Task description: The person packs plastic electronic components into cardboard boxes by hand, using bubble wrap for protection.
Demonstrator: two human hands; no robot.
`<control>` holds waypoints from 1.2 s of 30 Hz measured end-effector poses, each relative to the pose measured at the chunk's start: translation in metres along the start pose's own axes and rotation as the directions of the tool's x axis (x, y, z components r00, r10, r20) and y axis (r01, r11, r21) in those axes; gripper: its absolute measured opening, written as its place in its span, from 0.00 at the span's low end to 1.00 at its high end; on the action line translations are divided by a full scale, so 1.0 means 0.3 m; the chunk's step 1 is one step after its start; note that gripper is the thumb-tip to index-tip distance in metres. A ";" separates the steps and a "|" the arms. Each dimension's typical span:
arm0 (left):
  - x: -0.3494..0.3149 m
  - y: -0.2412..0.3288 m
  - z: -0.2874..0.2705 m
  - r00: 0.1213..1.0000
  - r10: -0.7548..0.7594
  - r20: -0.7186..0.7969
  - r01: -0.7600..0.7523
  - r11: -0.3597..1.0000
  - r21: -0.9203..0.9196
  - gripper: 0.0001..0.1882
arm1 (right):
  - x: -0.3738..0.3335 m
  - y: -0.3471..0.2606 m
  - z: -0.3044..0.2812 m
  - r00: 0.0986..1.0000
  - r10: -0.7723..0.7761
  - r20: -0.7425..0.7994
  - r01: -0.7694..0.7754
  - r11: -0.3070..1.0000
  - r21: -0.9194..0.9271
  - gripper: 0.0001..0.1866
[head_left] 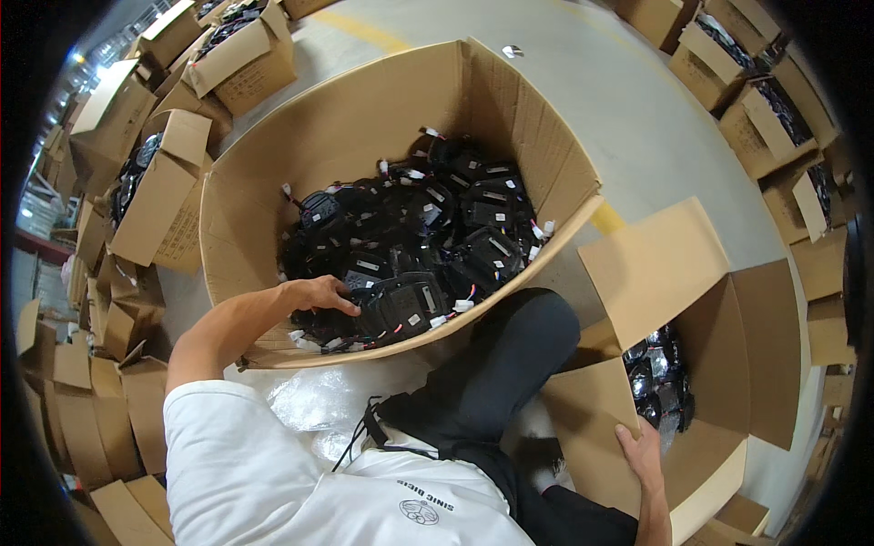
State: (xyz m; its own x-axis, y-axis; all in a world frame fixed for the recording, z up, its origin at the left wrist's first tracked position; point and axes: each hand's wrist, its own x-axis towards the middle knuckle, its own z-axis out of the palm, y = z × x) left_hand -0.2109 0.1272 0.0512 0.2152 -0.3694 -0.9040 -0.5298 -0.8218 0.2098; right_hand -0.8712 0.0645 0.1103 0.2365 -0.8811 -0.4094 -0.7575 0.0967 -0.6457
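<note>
Head cam: L hand (328,296) at blk plastic housing (401,305), R hand (644,450) on carton flap (587,432)

Nearest: white T-shirt (255,446), dark trousers (492,355), one knee up next to the big carton (364,127). R arm low, hand at flap's edge, thumb on the face, fingers hooked over; partly closed, flap pinched. L arm bent out at elbow, forearm across near rim, palm down, fingers half curled & pointing R at housing's edge; can't tell if it has a grip or just touches.

Housing: in big carton, near side, on top of the pile. Matte blk, boxy w/ rounded corners, small white label, lying roughly flat. White connector plug (464,306) w/ coloured wires just beside it, to R. Behind it, a heap of similar blk units (428,214), jumbled, more white plugs poking out.

To R, side carton (715,355), open, w/ glossy blk parts (660,373) inside. Clear plastic film (328,391) below big carton's near rim.

Farther: grey floor (583,91) w/ yellow line (360,29); stacked cartons (246,73) L, more R, several open w/ dark contents.
</note>
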 end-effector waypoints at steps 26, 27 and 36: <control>-0.381 0.152 -0.429 0.768 0.525 -0.366 -0.638 0.678 -0.365 0.22 | -0.008 0.056 -0.031 0.999 0.000 0.041 0.002 0.999 -0.038 0.21; -0.408 0.223 -0.412 0.700 0.614 -0.366 -0.713 0.566 -0.414 0.24 | -0.007 0.059 -0.036 1.000 -0.004 0.023 0.004 0.999 -0.039 0.21; -0.610 0.990 -0.049 0.461 0.881 -0.110 -0.774 0.338 -0.535 0.22 | -0.057 -0.479 -0.255 0.778 -0.444 -0.444 0.532 0.842 0.091 0.18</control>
State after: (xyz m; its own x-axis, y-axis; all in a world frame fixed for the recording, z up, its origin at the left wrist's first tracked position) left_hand -0.3955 -0.0558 0.2844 -0.2769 -0.9418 -0.1905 0.0931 -0.2236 0.9702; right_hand -0.8129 0.0304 0.2594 0.2500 -0.9342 0.2544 -0.4561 -0.3454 -0.8201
